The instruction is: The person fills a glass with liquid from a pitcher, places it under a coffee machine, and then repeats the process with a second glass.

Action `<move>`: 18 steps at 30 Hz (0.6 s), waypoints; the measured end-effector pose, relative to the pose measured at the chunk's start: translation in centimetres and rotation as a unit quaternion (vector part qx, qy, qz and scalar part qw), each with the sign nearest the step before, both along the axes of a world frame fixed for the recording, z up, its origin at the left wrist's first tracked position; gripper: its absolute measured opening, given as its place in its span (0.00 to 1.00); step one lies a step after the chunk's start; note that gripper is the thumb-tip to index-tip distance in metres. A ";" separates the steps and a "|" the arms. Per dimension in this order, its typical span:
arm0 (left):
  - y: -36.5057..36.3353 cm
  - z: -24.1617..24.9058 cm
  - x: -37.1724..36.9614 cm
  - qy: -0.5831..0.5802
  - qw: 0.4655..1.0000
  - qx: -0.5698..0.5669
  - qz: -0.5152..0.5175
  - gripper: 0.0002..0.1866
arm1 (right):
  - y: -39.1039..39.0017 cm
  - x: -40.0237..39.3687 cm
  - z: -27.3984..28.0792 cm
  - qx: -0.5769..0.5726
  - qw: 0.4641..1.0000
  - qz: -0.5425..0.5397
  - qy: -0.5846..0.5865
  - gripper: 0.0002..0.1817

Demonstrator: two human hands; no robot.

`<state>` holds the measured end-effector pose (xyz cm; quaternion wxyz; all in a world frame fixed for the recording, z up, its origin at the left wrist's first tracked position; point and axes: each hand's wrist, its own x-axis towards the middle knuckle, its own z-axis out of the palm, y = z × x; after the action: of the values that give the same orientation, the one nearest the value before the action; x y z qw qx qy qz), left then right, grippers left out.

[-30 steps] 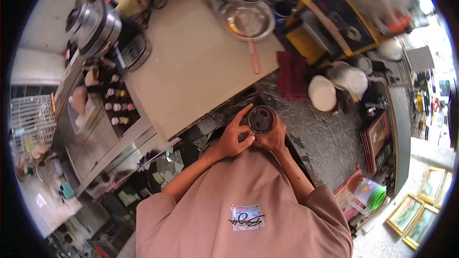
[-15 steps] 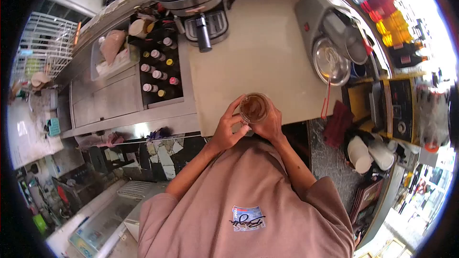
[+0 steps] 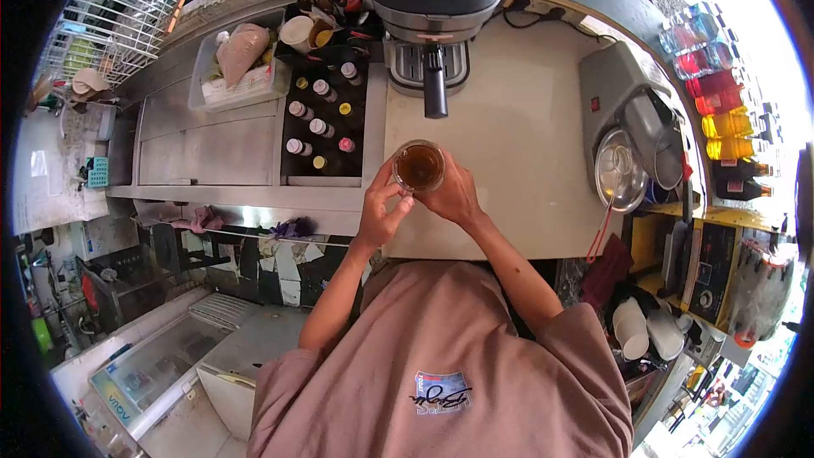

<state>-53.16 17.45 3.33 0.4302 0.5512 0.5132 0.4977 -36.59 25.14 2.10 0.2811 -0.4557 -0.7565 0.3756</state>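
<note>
A clear glass cup (image 3: 419, 167) with brown liquid in it is held between both hands above the left part of the pale counter (image 3: 500, 136). My left hand (image 3: 381, 214) is closed at the cup's left and near side, with thumb and fingers against the glass. My right hand (image 3: 453, 196) wraps round the right side; some of its fingers are hidden behind the cup. Beyond the cup stands an espresso machine (image 3: 437, 0) with its black portafilter handle (image 3: 435, 85) pointing toward me.
Several capped bottles (image 3: 322, 127) stand in a sunken compartment on the left, beside a plastic tub (image 3: 242, 68). A grey appliance (image 3: 623, 89) with a metal bowl (image 3: 621, 171) sits at the right. White cups (image 3: 630, 329) lie near the right edge, below coloured bottles (image 3: 721, 102).
Both hands and the cup have moved left across the counter, closer to the bottle compartment and the espresso machine. The camera view has shifted too. Both hands still hold the cup.
</note>
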 end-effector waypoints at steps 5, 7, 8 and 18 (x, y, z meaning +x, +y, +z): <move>2.1 -1.2 -2.0 -0.024 1.000 -0.016 0.009 0.10 | 1.9 -1.9 -1.0 0.025 1.000 -0.007 -0.006 0.43; 3.2 -1.1 -2.5 -0.017 1.000 0.004 0.001 0.11 | 2.8 -2.3 -0.9 0.017 1.000 -0.007 -0.009 0.42; 3.6 -1.3 -2.6 -0.019 1.000 0.000 0.001 0.11 | 3.2 -2.5 -0.9 0.010 1.000 -0.008 -0.008 0.41; 7.4 -2.2 -4.0 -0.006 1.000 0.021 -0.016 0.13 | 5.9 -3.1 -0.6 0.019 1.000 -0.012 -0.014 0.35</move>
<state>-57.14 24.81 1.13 0.4295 0.5656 0.4907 0.5047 -39.69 30.99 1.49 0.2835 -0.4643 -0.7621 0.3510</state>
